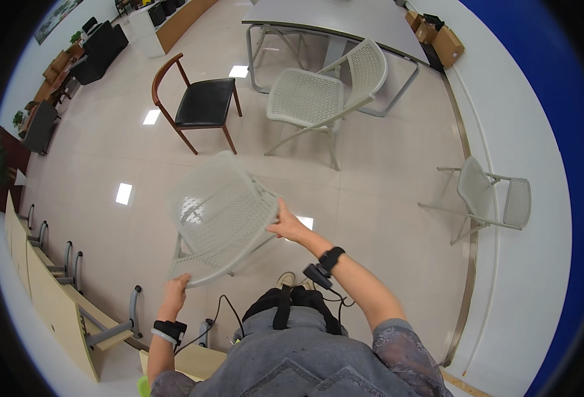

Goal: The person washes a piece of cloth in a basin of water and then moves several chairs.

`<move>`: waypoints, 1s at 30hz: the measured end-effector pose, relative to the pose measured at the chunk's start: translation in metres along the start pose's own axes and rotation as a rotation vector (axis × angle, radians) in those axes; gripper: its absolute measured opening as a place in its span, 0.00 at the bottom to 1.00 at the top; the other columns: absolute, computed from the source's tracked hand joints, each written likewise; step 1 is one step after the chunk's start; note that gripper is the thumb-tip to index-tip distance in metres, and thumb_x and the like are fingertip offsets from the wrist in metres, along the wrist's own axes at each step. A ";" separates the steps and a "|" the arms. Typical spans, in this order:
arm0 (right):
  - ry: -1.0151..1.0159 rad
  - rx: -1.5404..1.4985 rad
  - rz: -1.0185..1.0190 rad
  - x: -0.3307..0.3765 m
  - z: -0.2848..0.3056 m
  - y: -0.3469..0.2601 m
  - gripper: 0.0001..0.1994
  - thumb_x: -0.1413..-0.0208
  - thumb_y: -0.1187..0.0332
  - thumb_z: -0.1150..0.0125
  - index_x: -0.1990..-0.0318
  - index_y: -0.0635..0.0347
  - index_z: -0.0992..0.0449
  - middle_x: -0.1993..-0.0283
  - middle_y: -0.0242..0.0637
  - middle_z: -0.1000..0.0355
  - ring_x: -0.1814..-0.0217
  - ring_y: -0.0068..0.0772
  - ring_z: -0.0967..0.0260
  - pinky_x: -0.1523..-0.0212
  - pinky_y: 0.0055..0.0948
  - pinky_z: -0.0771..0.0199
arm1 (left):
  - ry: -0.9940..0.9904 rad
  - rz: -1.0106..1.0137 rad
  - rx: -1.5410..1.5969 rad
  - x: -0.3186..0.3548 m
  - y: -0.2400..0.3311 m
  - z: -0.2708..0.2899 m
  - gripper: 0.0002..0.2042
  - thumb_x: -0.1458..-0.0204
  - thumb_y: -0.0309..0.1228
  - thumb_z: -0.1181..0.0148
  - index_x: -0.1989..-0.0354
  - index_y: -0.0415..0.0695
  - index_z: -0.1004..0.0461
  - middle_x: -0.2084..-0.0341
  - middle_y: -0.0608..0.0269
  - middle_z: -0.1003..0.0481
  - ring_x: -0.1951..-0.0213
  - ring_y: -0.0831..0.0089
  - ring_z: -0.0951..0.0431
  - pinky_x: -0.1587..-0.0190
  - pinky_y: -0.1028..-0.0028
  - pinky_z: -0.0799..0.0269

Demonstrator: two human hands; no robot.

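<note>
In front of my body I hold a pale grey folding chair with a perforated plastic seat and back. My left hand is closed on the near end of its backrest. My right hand grips the frame on its right side, where backrest and seat come close. The chair is tilted and slightly blurred, and most of its legs are hidden beneath it. I cannot tell whether it hangs clear of the floor. A black strap with a small device sits on my right wrist; another band circles my left wrist.
Ahead stand a black-seated wooden chair and an unfolded pale grey folding chair by a grey table. Another folding chair stands by the right wall. Folded wooden-topped tables line the left. Cardboard boxes lie far right.
</note>
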State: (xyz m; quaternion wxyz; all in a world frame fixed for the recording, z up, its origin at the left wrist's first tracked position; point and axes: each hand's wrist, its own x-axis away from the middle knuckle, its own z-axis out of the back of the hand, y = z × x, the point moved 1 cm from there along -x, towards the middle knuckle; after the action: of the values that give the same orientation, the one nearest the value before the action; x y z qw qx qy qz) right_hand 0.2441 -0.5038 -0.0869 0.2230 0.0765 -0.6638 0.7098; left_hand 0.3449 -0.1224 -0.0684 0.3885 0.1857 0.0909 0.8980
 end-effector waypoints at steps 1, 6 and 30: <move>-0.033 0.029 0.013 -0.010 -0.009 -0.007 0.42 0.54 0.68 0.44 0.39 0.67 0.70 0.53 0.54 0.37 0.67 0.31 0.31 0.74 0.25 0.30 | 0.011 0.070 0.002 0.004 -0.016 0.000 0.15 0.63 0.16 0.51 0.63 0.42 0.29 0.67 0.49 0.26 0.64 0.55 0.26 0.64 0.62 0.31; -0.168 0.098 0.028 -0.011 -0.017 -0.008 0.42 0.54 0.64 0.42 0.37 0.63 0.63 0.46 0.53 0.43 0.56 0.36 0.33 0.64 0.27 0.30 | 0.220 0.190 -0.193 0.006 -0.082 0.009 0.15 0.64 0.14 0.52 0.66 0.43 0.28 0.76 0.52 0.27 0.69 0.52 0.28 0.67 0.59 0.34; 1.263 -0.795 -0.330 0.491 0.445 0.290 0.12 0.50 0.69 0.49 0.57 0.59 0.33 0.66 0.35 0.33 0.69 0.29 0.30 0.74 0.23 0.33 | 0.012 -0.819 0.450 -0.220 0.615 -0.096 0.12 0.55 0.26 0.44 0.59 0.43 0.29 0.64 0.53 0.27 0.62 0.55 0.27 0.61 0.67 0.31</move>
State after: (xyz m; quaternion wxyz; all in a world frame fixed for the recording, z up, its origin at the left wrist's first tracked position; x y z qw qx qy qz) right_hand -0.3968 -0.8385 -0.1044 0.6740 -0.3316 -0.5958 0.2840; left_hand 0.0360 -0.7045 -0.0247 0.6605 0.2090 0.3515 0.6297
